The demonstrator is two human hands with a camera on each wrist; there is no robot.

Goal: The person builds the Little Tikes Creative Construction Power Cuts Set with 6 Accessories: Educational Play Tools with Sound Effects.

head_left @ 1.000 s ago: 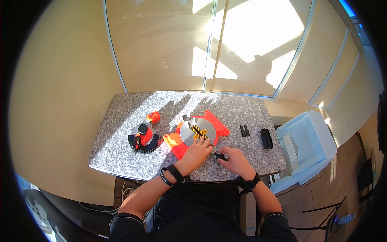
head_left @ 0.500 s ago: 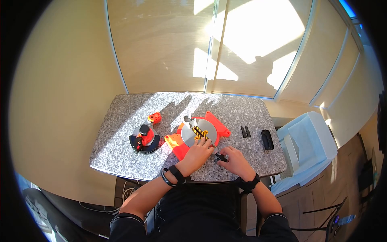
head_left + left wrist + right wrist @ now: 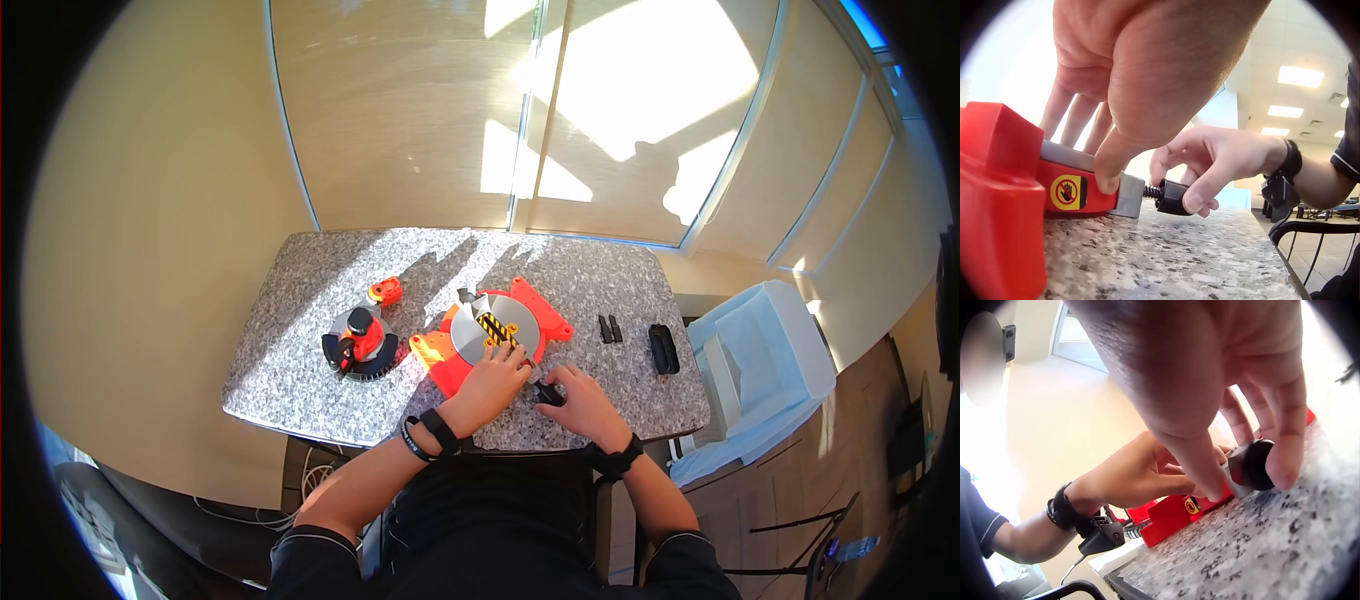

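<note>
A toy mitre saw base (image 3: 432,352), orange-red with a grey round plate (image 3: 465,338) and a black-and-yellow striped strip, lies at the middle front of the table. My left hand (image 3: 485,388) rests over its front, fingers extended onto the top and thumb (image 3: 1110,178) pressing the red side by a no-touch sticker. From the base's grey front end sticks out a threaded rod (image 3: 1152,191) that carries a black knob (image 3: 1173,197). With thumb and fingers, my right hand (image 3: 590,406) pinches this knob. In the right wrist view the fingers partly hide the knob (image 3: 1257,465).
The saw's upper part (image 3: 366,338), red with a black blade guard, stands left of the base. To the right lie two small black pieces (image 3: 610,328) and an oblong black tray-like part (image 3: 663,350). A chair (image 3: 765,355) with a light blue cover stands beyond the granite-patterned table's (image 3: 290,275) right edge.
The fingers of my right hand have shifted slightly around the black knob. My left hand stays in place on the base. The head view has moved a little.
</note>
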